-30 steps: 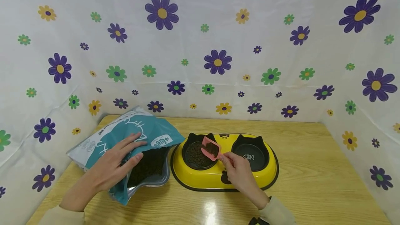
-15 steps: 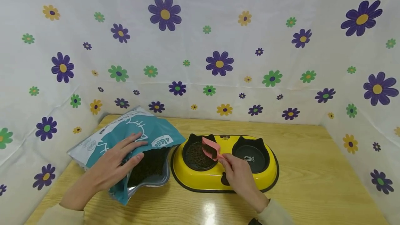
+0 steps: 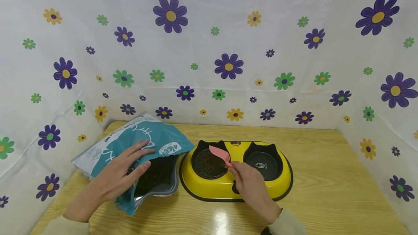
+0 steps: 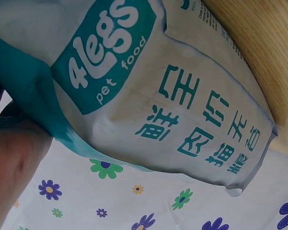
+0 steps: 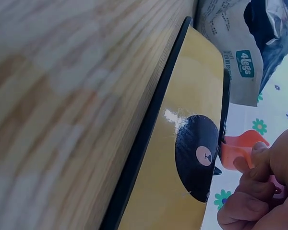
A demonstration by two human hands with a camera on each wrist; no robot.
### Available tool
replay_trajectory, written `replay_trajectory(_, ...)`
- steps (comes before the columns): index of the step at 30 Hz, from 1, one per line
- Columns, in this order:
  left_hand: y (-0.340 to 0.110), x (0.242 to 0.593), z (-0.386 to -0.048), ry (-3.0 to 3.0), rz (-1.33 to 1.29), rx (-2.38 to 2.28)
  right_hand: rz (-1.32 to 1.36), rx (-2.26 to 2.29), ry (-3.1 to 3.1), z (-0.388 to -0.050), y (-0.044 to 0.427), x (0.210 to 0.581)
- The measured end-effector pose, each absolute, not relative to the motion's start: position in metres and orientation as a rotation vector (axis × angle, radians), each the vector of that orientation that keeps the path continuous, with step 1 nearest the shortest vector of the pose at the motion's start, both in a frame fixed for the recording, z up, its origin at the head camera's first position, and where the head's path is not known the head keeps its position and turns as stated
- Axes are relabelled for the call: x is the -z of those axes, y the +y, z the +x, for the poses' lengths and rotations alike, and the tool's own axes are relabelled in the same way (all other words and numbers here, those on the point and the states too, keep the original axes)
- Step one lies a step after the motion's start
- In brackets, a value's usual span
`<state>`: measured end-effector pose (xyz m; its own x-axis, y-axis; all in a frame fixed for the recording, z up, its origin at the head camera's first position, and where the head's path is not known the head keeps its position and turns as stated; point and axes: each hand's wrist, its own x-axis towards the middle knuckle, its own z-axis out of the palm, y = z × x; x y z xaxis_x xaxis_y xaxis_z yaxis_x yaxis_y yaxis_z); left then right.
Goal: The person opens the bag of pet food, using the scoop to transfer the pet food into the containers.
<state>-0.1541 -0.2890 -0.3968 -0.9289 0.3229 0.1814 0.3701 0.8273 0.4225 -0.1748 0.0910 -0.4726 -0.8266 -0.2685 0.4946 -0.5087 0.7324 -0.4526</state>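
Observation:
My right hand (image 3: 251,184) grips the handle of a small pink scoop (image 3: 219,153), also visible in the right wrist view (image 5: 242,146). The scoop is tipped over the left black bowl (image 3: 200,171), which has brown kibble (image 3: 209,160) in it. This bowl and the right black bowl (image 3: 269,169), with a fishbone print, sit in a yellow feeder stand (image 3: 209,188). My left hand (image 3: 119,173) rests on a teal-and-white pet food bag (image 3: 163,133), fingers extended, thumb by its mouth. The bag lies on its side with dark kibble inside; its printed face fills the left wrist view (image 4: 182,105).
The wooden table (image 3: 326,177) extends to the right of the stand and in front of it. A white flower-patterned cloth (image 3: 287,17) hangs behind and along both sides. The bag's mouth is close to the stand's left end.
The scoop has rotated in my right hand, from level with kibble in it to tipped over the left bowl. My left hand and the bag have stayed in place.

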Motion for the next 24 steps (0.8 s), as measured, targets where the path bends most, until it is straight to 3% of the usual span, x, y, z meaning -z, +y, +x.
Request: replay_trajectory(24,-0.2874,0.3969,-0.1545,-2.891,-0.537,0.723,0.680,-0.353,-2.467,-0.1758,0.0948,0.4731)
